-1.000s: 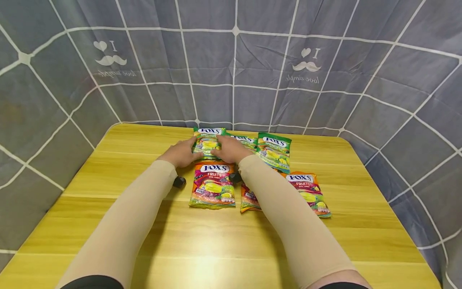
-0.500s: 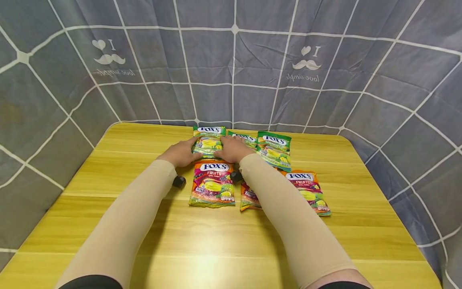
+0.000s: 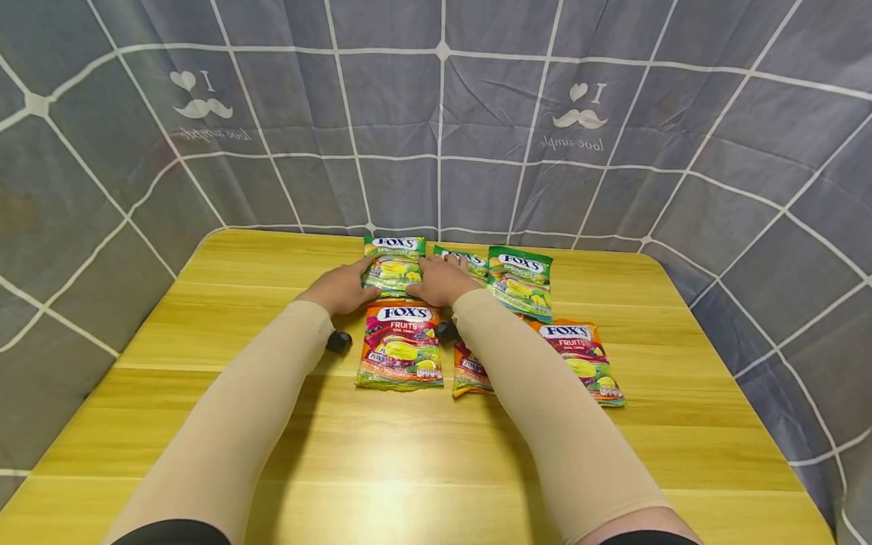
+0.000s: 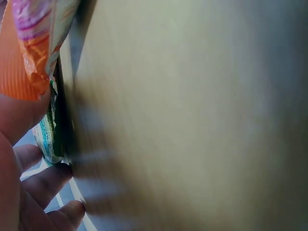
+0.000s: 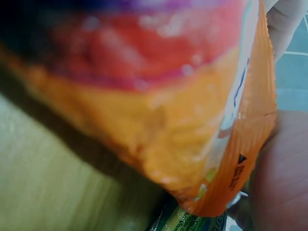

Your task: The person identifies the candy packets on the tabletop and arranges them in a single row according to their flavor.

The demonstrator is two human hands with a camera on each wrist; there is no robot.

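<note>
A green candy bag (image 3: pixel 395 266) lies at the back left of the group, between both hands. Along its left edge my left hand (image 3: pixel 338 289) rests with thumb near the lower corner; the left wrist view shows those fingers spread beside the green bag. My right hand (image 3: pixel 446 280) has its thumb at the bag's lower right corner, and its fingers reach over a second green bag (image 3: pixel 474 263), partly covering it. A third green bag (image 3: pixel 521 284) lies to the right. An orange-and-purple candy bag (image 3: pixel 400 348) sits just in front of the first.
Two more orange candy bags lie in front: one (image 3: pixel 470 375) mostly under the right forearm, another (image 3: pixel 587 367) partly behind it. A wooden tabletop (image 3: pixel 381 454) carries everything. A grey checked curtain (image 3: pixel 490 113) rises behind its far edge. Black wrist cameras (image 3: pixel 338 342) show beneath the wrists.
My right fingers have shifted slightly right, off the first green bag's edge. The second and third green bags have slid a little right, widening the gap beside the first. The left hand stays put.
</note>
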